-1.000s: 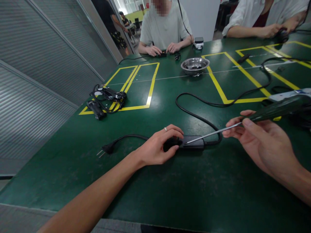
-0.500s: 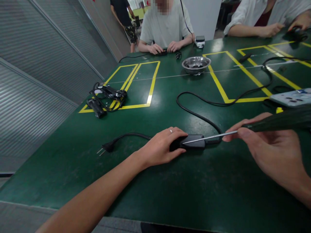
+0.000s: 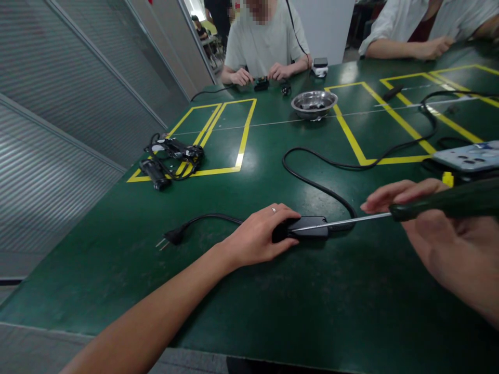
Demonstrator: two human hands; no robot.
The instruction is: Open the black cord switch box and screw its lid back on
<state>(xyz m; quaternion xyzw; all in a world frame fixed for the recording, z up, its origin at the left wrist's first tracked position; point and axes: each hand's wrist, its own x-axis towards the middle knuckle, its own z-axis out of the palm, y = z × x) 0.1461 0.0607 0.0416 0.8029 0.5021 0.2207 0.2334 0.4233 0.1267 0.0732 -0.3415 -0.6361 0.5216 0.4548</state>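
Right hand [image 3: 456, 265] farther back, screwdriver [image 3: 444, 202] leftward

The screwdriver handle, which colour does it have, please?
The screwdriver handle is dark green, seen best in the head view.

head view | worn on the head | facing forward and down | hands [image 3: 253, 236] close, table [image 3: 226, 311] stretching away
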